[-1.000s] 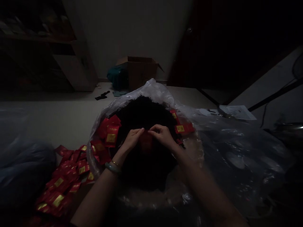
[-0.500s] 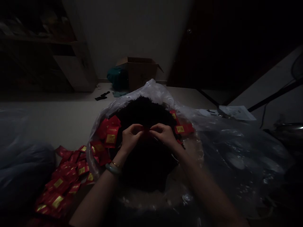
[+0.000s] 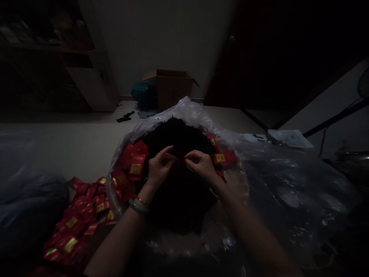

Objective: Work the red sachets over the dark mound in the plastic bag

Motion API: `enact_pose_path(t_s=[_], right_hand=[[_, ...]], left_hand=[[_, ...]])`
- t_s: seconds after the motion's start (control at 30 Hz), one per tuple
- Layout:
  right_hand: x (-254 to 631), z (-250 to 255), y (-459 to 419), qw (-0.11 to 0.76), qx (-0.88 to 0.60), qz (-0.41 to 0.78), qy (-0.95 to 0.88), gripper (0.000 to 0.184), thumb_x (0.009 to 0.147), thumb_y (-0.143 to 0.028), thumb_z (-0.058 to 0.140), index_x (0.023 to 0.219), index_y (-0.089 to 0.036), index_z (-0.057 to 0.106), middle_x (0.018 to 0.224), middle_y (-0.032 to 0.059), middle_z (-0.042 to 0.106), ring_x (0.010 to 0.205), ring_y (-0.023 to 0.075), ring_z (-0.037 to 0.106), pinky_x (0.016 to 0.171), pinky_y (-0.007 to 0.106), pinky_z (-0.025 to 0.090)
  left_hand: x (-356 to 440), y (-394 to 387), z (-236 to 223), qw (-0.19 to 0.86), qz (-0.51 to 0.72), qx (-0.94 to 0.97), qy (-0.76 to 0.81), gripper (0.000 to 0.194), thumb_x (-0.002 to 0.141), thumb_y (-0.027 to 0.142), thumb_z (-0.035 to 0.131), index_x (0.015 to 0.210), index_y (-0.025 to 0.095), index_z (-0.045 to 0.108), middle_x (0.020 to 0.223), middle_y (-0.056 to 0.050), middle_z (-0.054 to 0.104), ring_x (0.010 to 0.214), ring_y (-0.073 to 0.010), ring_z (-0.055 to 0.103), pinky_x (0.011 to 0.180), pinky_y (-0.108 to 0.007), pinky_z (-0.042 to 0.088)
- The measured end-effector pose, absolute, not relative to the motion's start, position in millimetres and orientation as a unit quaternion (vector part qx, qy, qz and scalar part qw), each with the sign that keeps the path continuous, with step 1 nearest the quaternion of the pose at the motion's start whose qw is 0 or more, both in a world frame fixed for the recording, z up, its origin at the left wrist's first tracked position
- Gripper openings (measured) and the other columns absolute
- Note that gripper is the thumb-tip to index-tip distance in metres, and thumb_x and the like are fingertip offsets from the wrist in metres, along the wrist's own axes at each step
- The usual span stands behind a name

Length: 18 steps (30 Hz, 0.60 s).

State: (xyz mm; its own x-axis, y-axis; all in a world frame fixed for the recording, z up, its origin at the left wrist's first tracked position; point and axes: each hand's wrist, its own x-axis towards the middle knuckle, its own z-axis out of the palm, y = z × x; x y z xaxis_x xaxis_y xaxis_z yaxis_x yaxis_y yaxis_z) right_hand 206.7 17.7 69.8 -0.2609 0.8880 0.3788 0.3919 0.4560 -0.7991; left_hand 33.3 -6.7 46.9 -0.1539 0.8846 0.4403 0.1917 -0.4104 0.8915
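Note:
My left hand (image 3: 159, 166) and my right hand (image 3: 201, 163) meet over a heap of dark, dry, leaf-like shreds (image 3: 173, 132) in a clear plastic bag (image 3: 188, 107). Thumbs and fingers of both pinch a small red packet (image 3: 180, 158), of which only a thin, dim upper edge shows. One left finger is raised off it. Red packets with gold labels (image 3: 136, 166) lie on the heap's left side, close to my left hand. More red packets (image 3: 226, 157) rest to the right of my right hand.
A pile of red packets (image 3: 72, 227) lies at the lower left. Clear plastic sheeting (image 3: 291, 196) spreads on the right. Behind the bag stand an open cardboard box (image 3: 174, 90) and a teal bag (image 3: 143, 95). Papers (image 3: 290, 137) lie at the right. The room is dim.
A finger of my left hand has lifted away from the packet's edge. Both hands otherwise stay nearly in place, and the view has shifted very slightly.

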Motion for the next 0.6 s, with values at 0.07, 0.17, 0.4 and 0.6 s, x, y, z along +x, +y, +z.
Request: enact_pose_path(t_s=[0.07,0.17,0.4,0.6], right_hand=[[206.8,68.9,17.8,0.430,-0.429,0.288,-0.740,0.010,0.074,-0.028,0.061,0.073,-0.020,0.068,0.076,0.0034,0.069,0.071,0.0174,0.063,0.066,0.029,0.049],[206.9,68.2,17.6,0.434,-0.429,0.289,-0.737,0.010,0.074,-0.028,0.062,0.073,-0.020,0.068,0.075,0.0035,0.068,0.070,0.0175,0.063,0.065,0.029,0.049],[207.2,71.8,16.1,0.415,-0.424,0.319,-0.739,0.014,0.077,-0.031,0.061,0.077,-0.021,0.070,0.080,0.0043,0.071,0.074,0.0187,0.065,0.069,0.030,0.050],[207.4,71.2,17.3,0.398,-0.441,0.359,-0.720,0.017,0.077,-0.035,0.062,0.077,-0.020,0.071,0.081,0.0038,0.072,0.078,0.0196,0.067,0.074,0.032,0.051]], left_hand=[[33.3,-7.0,47.8,0.278,0.602,0.591,0.460,0.044,0.074,0.021,0.065,0.118,0.021,0.060,0.075,0.001,0.071,0.073,-0.0134,0.065,0.078,-0.026,0.050],[33.4,-6.7,48.3,0.277,0.599,0.596,0.458,0.041,0.074,0.022,0.065,0.115,0.021,0.062,0.075,0.001,0.070,0.071,-0.0128,0.064,0.075,-0.025,0.050],[30.3,-3.6,49.4,0.279,0.594,0.588,0.472,0.011,0.073,0.030,0.067,0.069,0.020,0.070,0.069,-0.001,0.065,0.069,-0.0145,0.059,0.066,-0.025,0.046],[31.5,-3.7,51.9,0.297,0.593,0.571,0.484,0.015,0.073,0.032,0.063,0.068,0.020,0.069,0.071,-0.002,0.064,0.069,-0.0148,0.057,0.065,-0.025,0.044]])
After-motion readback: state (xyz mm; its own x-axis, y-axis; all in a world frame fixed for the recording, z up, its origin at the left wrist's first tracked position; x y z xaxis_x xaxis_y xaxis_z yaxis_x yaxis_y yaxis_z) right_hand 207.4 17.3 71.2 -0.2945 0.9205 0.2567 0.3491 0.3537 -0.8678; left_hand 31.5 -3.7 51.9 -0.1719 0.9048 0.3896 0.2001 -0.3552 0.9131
